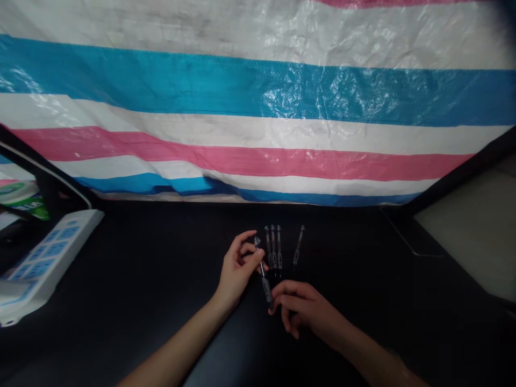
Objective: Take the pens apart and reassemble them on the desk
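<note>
My left hand [237, 271] grips a clear-barrelled pen [265, 287] near its upper end, between thumb and fingers. The pen slants, its dark grey grip section pointing down towards me. At that lower end, the fingertips of my right hand [304, 307] close around the tip; the exact contact there is dim. Just beyond my hands, three similar pens [273, 247] lie side by side on the black table [161, 258]. Another pen [299, 245] lies apart from them, to the right and slightly tilted.
A white power strip [52, 258] with blue sockets lies along the left side. Behind the table hangs a striped plastic sheet [258, 129]. Far left is a green-and-white package [24, 199]. A thin metal-looking edge [403, 239] shows at the right.
</note>
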`<state>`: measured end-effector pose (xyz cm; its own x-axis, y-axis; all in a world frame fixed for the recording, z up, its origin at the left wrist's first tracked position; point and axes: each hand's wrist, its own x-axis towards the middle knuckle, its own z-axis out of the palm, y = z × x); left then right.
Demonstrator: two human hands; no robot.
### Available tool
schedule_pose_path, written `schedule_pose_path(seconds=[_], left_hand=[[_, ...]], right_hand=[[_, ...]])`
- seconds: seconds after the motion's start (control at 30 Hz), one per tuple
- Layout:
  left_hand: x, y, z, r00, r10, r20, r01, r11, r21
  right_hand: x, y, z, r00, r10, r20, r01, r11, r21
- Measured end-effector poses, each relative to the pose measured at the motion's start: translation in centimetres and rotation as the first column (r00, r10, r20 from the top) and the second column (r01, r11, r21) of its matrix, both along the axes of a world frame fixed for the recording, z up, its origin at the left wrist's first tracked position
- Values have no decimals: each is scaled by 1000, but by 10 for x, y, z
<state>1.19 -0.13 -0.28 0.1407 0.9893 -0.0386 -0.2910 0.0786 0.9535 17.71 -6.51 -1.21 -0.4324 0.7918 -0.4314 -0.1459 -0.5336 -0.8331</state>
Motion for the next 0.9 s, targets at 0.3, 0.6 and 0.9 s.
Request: schedule_pose_path(seconds=[0.3,0.6,0.9], left_hand=[[-2,2,1,1000,9,-17,-8,1000,26],[-11,13,0,988,95,-119,-81,989,121],[-16,20,-18,912,214,-350,-141,965,222]], right_hand=[[0,0,1,1000,5,2,-5,1000,4],[1,1,5,1000,10,9,-10,1000,19],[0,0,4,1000,15,13,-16,1000,16]])
